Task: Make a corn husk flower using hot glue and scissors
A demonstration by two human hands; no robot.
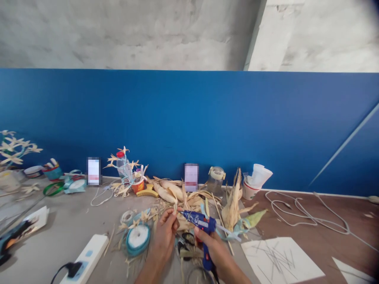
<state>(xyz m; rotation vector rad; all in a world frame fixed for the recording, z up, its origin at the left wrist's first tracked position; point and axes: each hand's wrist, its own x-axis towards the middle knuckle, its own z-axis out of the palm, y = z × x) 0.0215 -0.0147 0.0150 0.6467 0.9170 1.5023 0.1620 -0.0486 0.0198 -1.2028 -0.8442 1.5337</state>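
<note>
- Low in the middle of the frame, the fingers of my right hand [215,247] are wrapped round the handle of a blue glue gun [201,221], its nozzle pointing left. I judge it light but stiff, best held by the handle, clear of a nozzle that may be hot.
- Just left of it, the fingers of my left hand [165,229] are pinched narrow on a pale husk strip [175,207], upright near the nozzle; I cannot tell whether the two touch. The strip should be almost weightless, dry, papery and quick to split, so a soft pinch at its lower end suits it.
- At lower left, a white power strip [93,249] lies on the grey surface [118,272]; at lower right, a white sheet [254,252] carries thin dark sticks [278,258].
- Left of my left hand sits a blue ribbon spool [137,239].
- Beyond my hands, dried husks [164,192] lie heaped, with an upright phone [191,177] and a lidded jar [216,180] about them.
- Farthest back, a blue partition [177,118] spans the frame beneath a grey wall [133,35].
</note>
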